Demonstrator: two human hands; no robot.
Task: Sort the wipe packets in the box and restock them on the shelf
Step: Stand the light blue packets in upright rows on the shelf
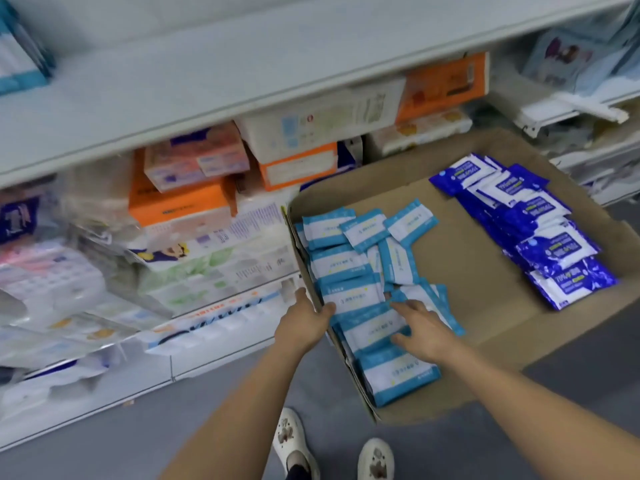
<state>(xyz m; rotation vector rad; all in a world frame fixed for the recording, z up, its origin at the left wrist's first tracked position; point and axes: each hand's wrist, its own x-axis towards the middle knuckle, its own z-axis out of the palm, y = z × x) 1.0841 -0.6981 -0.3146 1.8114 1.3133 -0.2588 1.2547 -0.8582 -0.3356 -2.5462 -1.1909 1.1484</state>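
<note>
Gripping cardboard box (478,271) rim, left hand (304,322); right hand (420,329) on glossy light-blue packets (349,268).

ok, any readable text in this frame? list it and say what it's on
None can be read for certain.
Light blue wipe packets: small print, too blurred.
Dark blue wipe packets: yellow-and-white label, unreadable.
Orange boxes on the shelf: blurred print.
Shelf-edge price strip: illegible.
</note>
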